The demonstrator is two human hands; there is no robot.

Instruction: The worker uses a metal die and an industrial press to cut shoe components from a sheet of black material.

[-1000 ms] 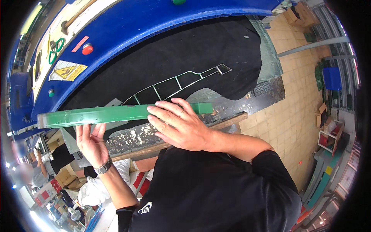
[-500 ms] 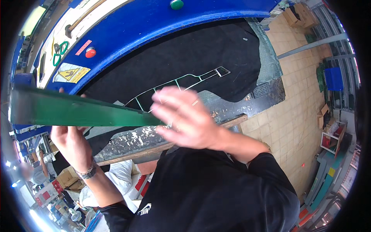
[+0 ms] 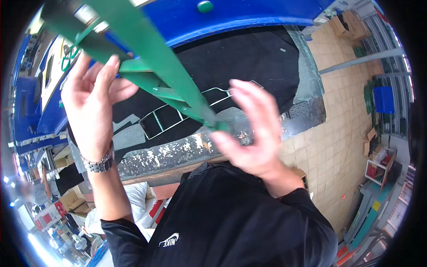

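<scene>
A long green cutting die (image 3: 155,51), a frame with crosspieces between its walls, is tilted up over the table. My left hand (image 3: 91,95) grips its upper part, thumb and fingers on the green wall. My right hand (image 3: 255,129) is spread beside the die's lower end, with the thumb close to the tip; it is blurred, and whether it touches cannot be made out. Below lies a sheet of black leather-like material (image 3: 249,53). On that sheet rests a thin, pale-edged frame (image 3: 158,121) with crossbars, partly covered by the green die and my right hand.
A worn table edge (image 3: 173,153) runs in front of me. Behind the sheet stands a blue machine beam (image 3: 249,15) with a green button (image 3: 205,6). Green-handled scissors (image 3: 66,62) lie at far left. Tiled floor (image 3: 338,107) stretches to the right, with cardboard boxes (image 3: 351,26) beyond.
The green die has swung from nearly level to steeply tilted, its left end rising. My left hand has moved up with it. My right hand has shifted right, off the pale-edged frame's middle.
</scene>
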